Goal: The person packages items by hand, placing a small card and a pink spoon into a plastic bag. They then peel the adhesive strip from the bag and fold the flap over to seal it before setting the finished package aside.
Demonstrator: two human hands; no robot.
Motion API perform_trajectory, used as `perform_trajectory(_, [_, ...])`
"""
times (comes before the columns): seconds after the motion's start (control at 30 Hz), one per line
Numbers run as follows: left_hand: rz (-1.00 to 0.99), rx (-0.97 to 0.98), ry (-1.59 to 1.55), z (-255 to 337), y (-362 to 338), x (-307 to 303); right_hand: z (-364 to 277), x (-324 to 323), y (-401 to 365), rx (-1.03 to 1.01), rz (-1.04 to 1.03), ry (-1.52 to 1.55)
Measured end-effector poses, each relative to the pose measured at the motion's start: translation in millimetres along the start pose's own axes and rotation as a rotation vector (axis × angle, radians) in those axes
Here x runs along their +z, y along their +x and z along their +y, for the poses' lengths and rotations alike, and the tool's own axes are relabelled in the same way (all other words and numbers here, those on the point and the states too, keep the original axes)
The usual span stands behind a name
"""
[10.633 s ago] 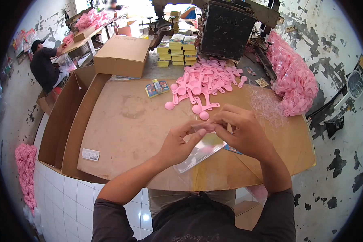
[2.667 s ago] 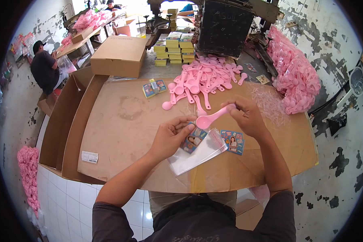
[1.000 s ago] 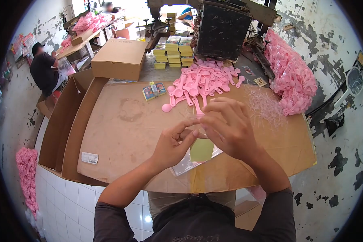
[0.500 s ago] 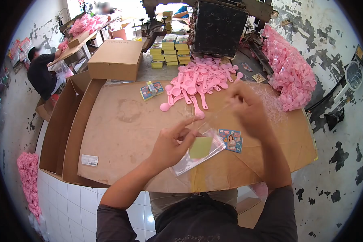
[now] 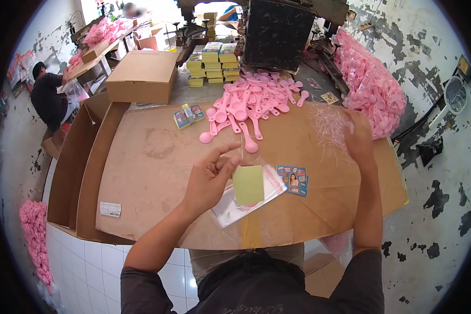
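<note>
My left hand [image 5: 210, 177] pinches the top of a small clear packet with a yellow-green card [image 5: 248, 185] in it, above a stack of clear plastic bags [image 5: 226, 210]. My right hand [image 5: 358, 137] is at the right, by a heap of thin clear strips [image 5: 328, 125]; its fingertips are partly hidden, and what they hold, if anything, cannot be made out. Blue printed cards [image 5: 293, 181] lie right of the bags. Beyond my left hand is a pile of pink spoons [image 5: 246, 99], one spoon [image 5: 250, 145] nearest to it.
A banded card bundle [image 5: 189, 116] lies left of the spoons. Card stacks [image 5: 212, 62], a closed carton [image 5: 142, 78] and a black box [image 5: 275, 36] stand behind. Bagged pink spoons [image 5: 371, 86] are at the right. A co-worker [image 5: 49, 97] sits far left.
My right hand has moved right and away from my left hand, over to the strips. My left hand still holds the packet, whose card now shows more upright. The view has shifted slightly.
</note>
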State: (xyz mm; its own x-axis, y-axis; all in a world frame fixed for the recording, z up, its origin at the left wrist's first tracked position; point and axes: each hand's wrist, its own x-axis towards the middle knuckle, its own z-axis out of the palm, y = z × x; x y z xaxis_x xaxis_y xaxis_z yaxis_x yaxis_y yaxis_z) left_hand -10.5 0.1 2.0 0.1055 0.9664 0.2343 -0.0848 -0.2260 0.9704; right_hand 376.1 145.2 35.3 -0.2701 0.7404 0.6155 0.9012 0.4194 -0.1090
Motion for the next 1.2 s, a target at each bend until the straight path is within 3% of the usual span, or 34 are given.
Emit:
perform_trajectory(0.03, [0.01,0.004,-0.001,-2,1,0,-35,-2,3,0.026,-0.042,0.319])
perform_trajectory(0.1, [0.029,0.005,0.008,-7,1,1,-94,-6,-5,0.123,-0.5,0.781])
perform_trajectory(0.17, [0.046,0.004,0.029,-10,0,1,-144,0,-16,-0.089,-0.612,1.041])
perform_trajectory(0.27, [0.031,-0.007,-0.023,-14,1,-1,-183,1,-22,-0.063,-0.639,1.141])
perform_trajectory(0.4, [0.011,-0.065,-0.144,-4,3,-2,-177,21,-16,0.107,-0.719,1.432])
perform_trajectory(0.77, [0.04,-0.083,-0.111,-11,1,-1,-161,38,-22,0.182,-0.626,1.532])
perform_trajectory(0.87, [-0.023,0.036,0.008,-23,0,-10,-155,38,-20,0.109,-0.611,1.479])
perform_trajectory(0.97, [-0.045,-0.012,0.039,-11,-1,-11,-149,29,-13,0.053,-0.648,1.397])
perform_trajectory(1.07, [-0.057,-0.081,-0.252,-19,2,-14,-149,22,-11,0.057,-0.68,1.302])
perform_trajectory(1.2, [-0.047,-0.137,-0.1,-20,3,-10,-153,32,-18,0.01,-0.607,1.372])
